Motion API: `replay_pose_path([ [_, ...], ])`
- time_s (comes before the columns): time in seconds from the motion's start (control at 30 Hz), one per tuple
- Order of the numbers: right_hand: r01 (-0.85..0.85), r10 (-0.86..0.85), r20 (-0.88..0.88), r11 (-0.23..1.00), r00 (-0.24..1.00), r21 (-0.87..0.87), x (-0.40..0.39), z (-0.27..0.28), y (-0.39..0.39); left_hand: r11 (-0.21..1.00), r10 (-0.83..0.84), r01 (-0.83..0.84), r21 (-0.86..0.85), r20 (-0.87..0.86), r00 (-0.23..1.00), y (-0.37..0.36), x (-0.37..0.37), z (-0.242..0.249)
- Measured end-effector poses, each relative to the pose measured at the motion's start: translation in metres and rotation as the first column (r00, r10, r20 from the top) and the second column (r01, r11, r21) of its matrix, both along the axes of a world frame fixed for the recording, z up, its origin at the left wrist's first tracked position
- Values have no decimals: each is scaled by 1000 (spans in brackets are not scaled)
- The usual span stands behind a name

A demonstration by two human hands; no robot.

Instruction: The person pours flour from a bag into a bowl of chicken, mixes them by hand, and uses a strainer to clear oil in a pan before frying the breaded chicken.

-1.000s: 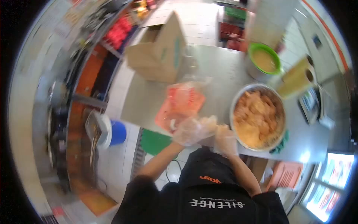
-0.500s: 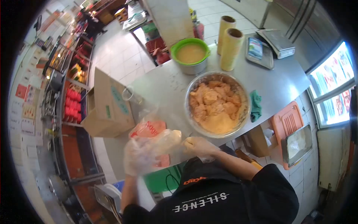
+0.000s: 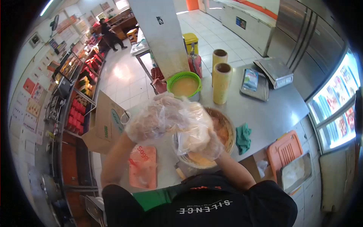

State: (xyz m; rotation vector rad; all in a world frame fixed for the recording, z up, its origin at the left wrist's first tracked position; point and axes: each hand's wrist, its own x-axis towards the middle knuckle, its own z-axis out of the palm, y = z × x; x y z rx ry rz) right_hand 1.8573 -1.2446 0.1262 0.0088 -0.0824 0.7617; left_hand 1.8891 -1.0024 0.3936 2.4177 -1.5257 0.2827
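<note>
A clear plastic bag [image 3: 196, 130] with pale, whitish contents is held up in front of me, between my two hands. My left hand [image 3: 155, 117], in a clear plastic glove, is closed on the gathered upper left part of the bag. My right hand [image 3: 213, 145], also gloved, is wrapped round the bag's right side. Behind and below the bag stands a large metal bowl [image 3: 231, 130] of raw, marinated-looking meat pieces, largely covered by the bag and hands. A pink-orange board [image 3: 143, 166] lies on the table to the left, with a thin plastic bag with red print on it.
On the steel table [image 3: 280, 109] stand a green strainer [image 3: 198, 90] over a pot of cloudy liquid, two film rolls [image 3: 221, 85], a scale tray [image 3: 255, 89] and a green cloth [image 3: 244, 138]. A cardboard box [image 3: 102, 125] is at left. A person [image 3: 109, 34] stands far back.
Both hands have lifted the bag up from above the board at left and moved right, over the bowl. My view has tilted upward. The far person shows more fully.
</note>
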Motion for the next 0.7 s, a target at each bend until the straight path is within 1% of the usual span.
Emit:
replay_pose_path([
  [0.03,91,-86,50,987,995,-129,10,4,-18,974,141,-148,-174,-49,989,-7,1,-15],
  [0.07,184,-162,106,950,981,-252,16,12,-36,894,269,-296,-336,-125,955,-18,-1,-32],
  [0.1,278,-231,168,889,958,-364,23,15,-54,767,372,-434,-473,-222,901,-28,-5,-49],
  [0.13,286,-235,172,874,957,-392,30,10,-73,571,253,-622,-536,-606,754,-35,-14,-67],
  [0.17,299,-244,179,857,953,-419,38,2,-91,368,9,-799,-476,-857,515,-41,-24,-85],
  [0.2,317,-255,195,838,947,-445,49,-1,-103,199,-305,-929,-313,-921,245,-49,-29,-101],
  [0.3,516,-329,401,623,855,-588,60,20,-126,140,-328,-966,-218,-931,163,-82,-43,-154],
  [0.4,583,-189,559,406,807,-704,56,41,-140,23,-150,-990,-142,-979,137,-98,-37,-195],
  [0.47,730,-78,732,200,677,-654,61,24,-145,-40,-26,-994,-98,-995,99,-103,-33,-227],
  [0.5,799,-13,802,104,597,-593,61,19,-147,-66,38,-995,-77,-996,75,-105,-31,-230],
  [0.53,824,62,824,28,564,-566,59,18,-150,27,268,-994,-104,-957,108,-107,-30,-232],
  [0.57,847,138,837,-44,530,-529,54,21,-152,124,479,-987,-103,-865,150,-110,-29,-226],
  [0.6,869,216,842,-113,494,-481,50,31,-150,217,659,-973,-73,-725,201,-113,-28,-224],
  [0.63,855,261,814,-157,519,-494,44,45,-149,209,812,-975,-73,-544,215,-112,-27,-238],
  [0.67,839,305,782,-204,544,-504,34,74,-143,201,919,-977,-68,-333,212,-109,-26,-262],
  [0.7,826,347,750,-249,563,-505,29,93,-139,215,934,-973,-83,-274,230,-105,-23,-271],
])
